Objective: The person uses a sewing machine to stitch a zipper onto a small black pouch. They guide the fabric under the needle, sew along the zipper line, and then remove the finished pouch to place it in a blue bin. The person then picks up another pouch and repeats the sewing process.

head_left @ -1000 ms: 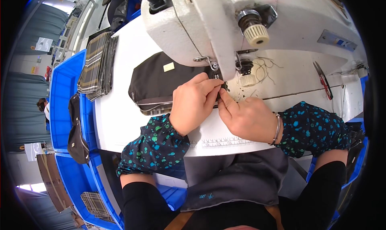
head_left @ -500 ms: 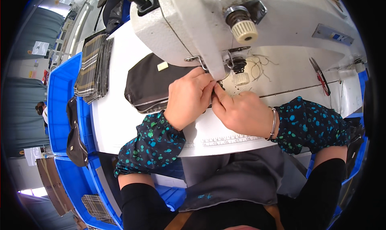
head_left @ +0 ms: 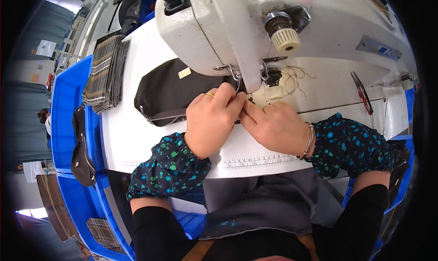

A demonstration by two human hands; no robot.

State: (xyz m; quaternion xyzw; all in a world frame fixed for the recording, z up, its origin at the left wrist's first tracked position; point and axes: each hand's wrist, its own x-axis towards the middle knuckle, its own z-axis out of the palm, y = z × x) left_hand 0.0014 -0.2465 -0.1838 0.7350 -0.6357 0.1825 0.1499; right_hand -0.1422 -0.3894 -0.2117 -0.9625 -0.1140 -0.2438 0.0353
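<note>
A black fabric pouch point(head_left: 166, 89) with a zip and a small pale label lies on the white table, left of the sewing machine's needle area. My left hand point(head_left: 211, 121) is closed, thumb and fingers pinching the pouch's right end. Against it, my right hand point(head_left: 277, 129) pinches the same end, its fingertips meeting those of the left. A short stretch of zip teeth point(head_left: 240, 84) shows just above my fingertips, below the head of the white sewing machine point(head_left: 214, 28). The exact spot under my fingers is hidden.
Folded plaid cloth pieces point(head_left: 106, 71) are stacked at the left. Blue bins point(head_left: 68, 119) stand beside the table, with another black pouch point(head_left: 83, 151) over a rim. Red-handled snips point(head_left: 362, 94) and loose threads point(head_left: 296, 80) lie right. A ruler strip point(head_left: 255, 163) runs along the front edge.
My left hand has shifted slightly toward me, baring zip teeth above the fingertips. The pouch sits a little further left, and the whole view has shifted slightly.
</note>
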